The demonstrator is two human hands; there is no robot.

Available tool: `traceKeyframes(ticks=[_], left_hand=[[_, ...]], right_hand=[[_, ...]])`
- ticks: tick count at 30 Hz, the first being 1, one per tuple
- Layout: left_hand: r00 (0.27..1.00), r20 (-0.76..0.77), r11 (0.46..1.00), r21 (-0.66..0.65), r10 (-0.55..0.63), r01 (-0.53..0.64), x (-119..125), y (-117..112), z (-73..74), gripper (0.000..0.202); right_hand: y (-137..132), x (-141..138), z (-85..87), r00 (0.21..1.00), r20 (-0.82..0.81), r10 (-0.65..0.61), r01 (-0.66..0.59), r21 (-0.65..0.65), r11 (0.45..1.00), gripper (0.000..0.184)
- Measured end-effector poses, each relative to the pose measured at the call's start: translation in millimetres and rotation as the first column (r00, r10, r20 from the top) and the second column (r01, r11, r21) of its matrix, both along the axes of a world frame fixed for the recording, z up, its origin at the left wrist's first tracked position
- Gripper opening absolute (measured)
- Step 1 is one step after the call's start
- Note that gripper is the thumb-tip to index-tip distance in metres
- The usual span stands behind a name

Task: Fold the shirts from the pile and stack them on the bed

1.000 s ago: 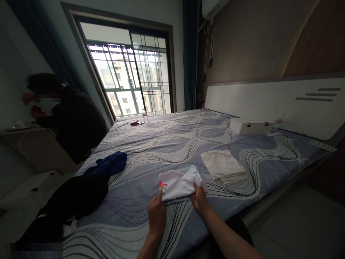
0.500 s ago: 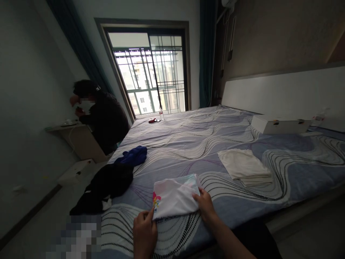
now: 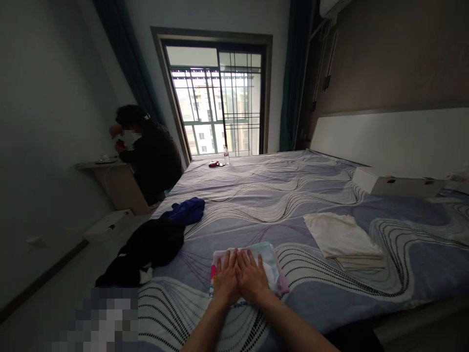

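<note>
A folded white garment with a colourful print at its left edge lies on the patterned bed sheet in front of me. My left hand rests flat on it, fingers stretched out. Beside it and touching it, my right hand also presses flat on the cloth, fingers spread. Neither hand grips anything. To the right lies a folded stack of cream cloth. On the left are a heap of black clothing and a blue garment.
A white box sits near the headboard. At the bed's far edge stand a clear bottle and a small red item. A person in dark clothes sits at a small desk on the left.
Both hands have left the garment's side edges and come together flat on top of it. The view has shifted slightly. The person at the desk keeps much the same pose.
</note>
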State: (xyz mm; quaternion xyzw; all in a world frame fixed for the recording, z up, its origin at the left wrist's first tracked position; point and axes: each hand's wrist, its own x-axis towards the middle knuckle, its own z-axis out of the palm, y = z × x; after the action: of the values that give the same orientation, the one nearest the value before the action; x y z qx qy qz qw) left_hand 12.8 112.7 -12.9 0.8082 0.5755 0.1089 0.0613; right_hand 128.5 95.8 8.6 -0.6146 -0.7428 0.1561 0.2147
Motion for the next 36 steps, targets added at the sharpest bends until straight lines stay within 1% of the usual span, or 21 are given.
traceKeyframes(ticks=[2,4,8,10,12,14,15,16,17,18,19,20,21,22,23,24,27,29,32,34,36], left_hand=[[0.996,-0.010,0.995,0.033,0.091,-0.090,-1,1,-2.6,0.060],[0.988,0.009,0.986,0.060,0.156,-0.156,-3,1,-2.4,0.056],[0.968,0.026,0.968,0.027,0.248,-0.249,-14,6,3.9,0.056],[0.957,0.018,0.957,-0.009,0.291,-0.291,-22,9,7.3,0.058],[0.948,0.001,0.948,-0.028,0.318,-0.318,-28,11,9.2,0.060],[0.942,-0.023,0.942,-0.024,0.335,-0.336,-30,13,9.2,0.061],[0.938,-0.036,0.939,-0.015,0.344,-0.344,-30,13,8.6,0.061],[0.935,-0.048,0.936,-0.006,0.351,-0.351,-30,14,8.0,0.062],[0.933,-0.057,0.935,0.000,0.355,-0.355,-29,14,7.3,0.062],[0.933,-0.064,0.935,0.006,0.354,-0.354,-28,13,6.9,0.063],[0.935,-0.071,0.937,0.010,0.348,-0.349,-28,13,6.7,0.062],[0.938,-0.077,0.941,0.013,0.338,-0.338,-28,12,6.7,0.062],[0.940,-0.083,0.944,0.014,0.330,-0.330,-29,12,7.0,0.061],[0.942,-0.086,0.946,0.012,0.325,-0.325,-29,11,7.4,0.060],[0.943,-0.087,0.947,0.009,0.322,-0.323,-31,11,7.8,0.059],[0.944,-0.085,0.947,0.003,0.320,-0.321,-32,10,8.1,0.058],[0.945,-0.071,0.948,-0.007,0.318,-0.319,-34,10,7.9,0.057],[0.947,-0.062,0.949,-0.006,0.314,-0.315,-35,10,6.9,0.057],[0.948,-0.045,0.949,0.000,0.316,-0.316,-39,10,4.2,0.057],[0.946,-0.031,0.947,0.003,0.322,-0.322,-45,8,2.1,0.057],[0.947,0.006,0.947,-0.007,0.322,-0.322,-53,4,0.9,0.056]], right_hand=[[13,-1,-7.6,0.999,0.033,-0.005,0.006,-0.022,1.000,0.056],[25,9,-12.9,0.997,0.064,-0.037,0.038,-0.026,0.999,0.058],[48,47,-15.5,0.987,0.116,-0.112,0.122,-0.083,0.989,0.059],[57,68,-13.3,0.974,0.146,-0.175,0.193,-0.117,0.974,0.058],[61,84,-8.1,0.951,0.193,-0.243,0.274,-0.153,0.950,0.057],[60,84,0.2,0.912,0.261,-0.316,0.371,-0.195,0.908,0.058],[57,78,4.8,0.891,0.291,-0.350,0.414,-0.197,0.889,0.059],[52,68,9.0,0.877,0.308,-0.369,0.432,-0.171,0.885,0.060],[45,54,12.1,0.880,0.306,-0.362,0.413,-0.120,0.903,0.062],[37,39,13.9,0.902,0.290,-0.321,0.351,-0.056,0.935,0.063],[28,23,14.0,0.933,0.263,-0.246,0.254,0.002,0.967,0.062],[19,9,12.6,0.960,0.234,-0.154,0.152,0.029,0.988,0.061],[10,-3,10.0,0.976,0.206,-0.069,0.065,0.027,0.998,0.060],[2,-11,6.5,0.984,0.180,-0.012,0.012,0.001,1.000,0.059],[-3,-14,2.8,0.987,0.159,0.010,-0.005,-0.030,1.000,0.059],[-7,-13,-0.8,0.989,0.147,0.004,0.004,-0.051,0.999,0.059],[-8,7,-7.9,0.984,0.158,-0.084,0.092,-0.042,0.995,0.061],[-3,29,-10.1,0.970,0.179,-0.166,0.176,-0.044,0.983,0.062],[2,65,-13.7,0.937,0.211,-0.278,0.301,-0.082,0.950,0.065],[1,88,-17.4,0.921,0.236,-0.308,0.341,-0.109,0.934,0.063],[-2,110,-20.0,0.915,0.258,-0.309,0.350,-0.131,0.927,0.060]])
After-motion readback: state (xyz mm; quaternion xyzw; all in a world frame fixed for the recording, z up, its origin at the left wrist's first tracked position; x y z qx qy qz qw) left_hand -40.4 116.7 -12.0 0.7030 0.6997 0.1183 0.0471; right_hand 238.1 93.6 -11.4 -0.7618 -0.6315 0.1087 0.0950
